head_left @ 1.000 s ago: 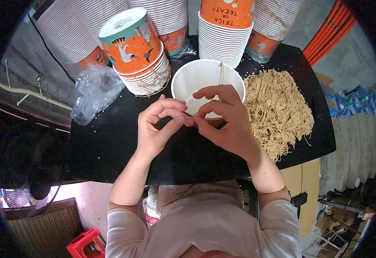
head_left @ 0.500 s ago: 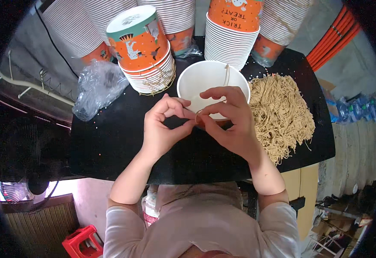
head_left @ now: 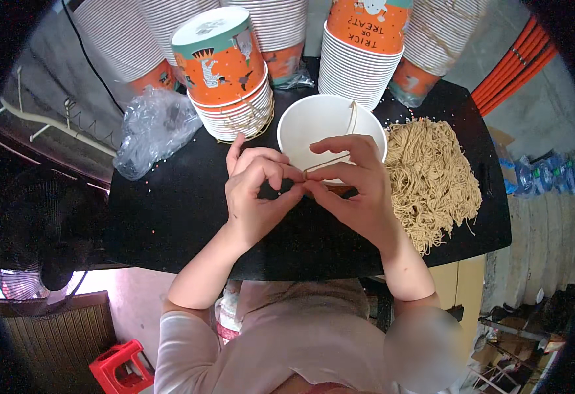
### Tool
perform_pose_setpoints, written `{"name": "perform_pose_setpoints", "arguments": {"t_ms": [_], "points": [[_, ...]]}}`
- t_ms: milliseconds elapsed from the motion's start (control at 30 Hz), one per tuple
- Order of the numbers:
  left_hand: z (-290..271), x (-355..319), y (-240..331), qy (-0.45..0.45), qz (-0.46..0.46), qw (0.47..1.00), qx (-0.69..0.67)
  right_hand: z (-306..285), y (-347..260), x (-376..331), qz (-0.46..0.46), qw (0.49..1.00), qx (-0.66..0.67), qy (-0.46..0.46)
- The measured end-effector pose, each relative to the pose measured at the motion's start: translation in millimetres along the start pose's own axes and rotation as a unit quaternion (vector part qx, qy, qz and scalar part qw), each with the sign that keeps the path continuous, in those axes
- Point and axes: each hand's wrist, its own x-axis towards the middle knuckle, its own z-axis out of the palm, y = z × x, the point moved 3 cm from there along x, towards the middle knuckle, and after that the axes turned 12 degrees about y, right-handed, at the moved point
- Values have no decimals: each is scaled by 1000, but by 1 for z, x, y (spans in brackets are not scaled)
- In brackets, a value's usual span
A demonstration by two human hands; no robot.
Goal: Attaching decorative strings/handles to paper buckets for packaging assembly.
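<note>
A white-lined paper bucket stands in front of me on the black table, its mouth tipped toward me. One tan cord runs from the bucket's far rim across its mouth to my fingers. At the near rim my left hand pinches the cord between thumb and fingertips, its little finger raised. My right hand meets it there, thumb and index finger closed on the same bit of cord, other fingers bent above. A small loop shows between the fingertips; the bucket's near outer side is mostly hidden behind my hands.
A heap of tan cords lies right of the bucket. Stacked orange paper buckets stand upside down behind, one stack with cords around its rims. Crumpled clear plastic lies at the left. A black table holds these; a red stool stands below left.
My fingers have shifted slightly at the near rim, and the cord is now drawn out in a line across the bucket's mouth. The whole view has moved a little.
</note>
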Motion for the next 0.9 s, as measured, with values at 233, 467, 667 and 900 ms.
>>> {"name": "perform_pose_setpoints", "arguments": {"t_ms": [233,467,667,900], "points": [[0,2,6,-22,5,1000,4,2,4,-1,18,1000,10,2],[0,1,-3,-29,-37,999,-13,3,5,-1,11,1000,5,-7],[1,1,-4,-46,-76,995,-44,0,2,1,-3,1000,-7,-16],[2,-1,-5,-61,-113,988,-82,-1,-1,3,-17,999,-11,-31]]}}
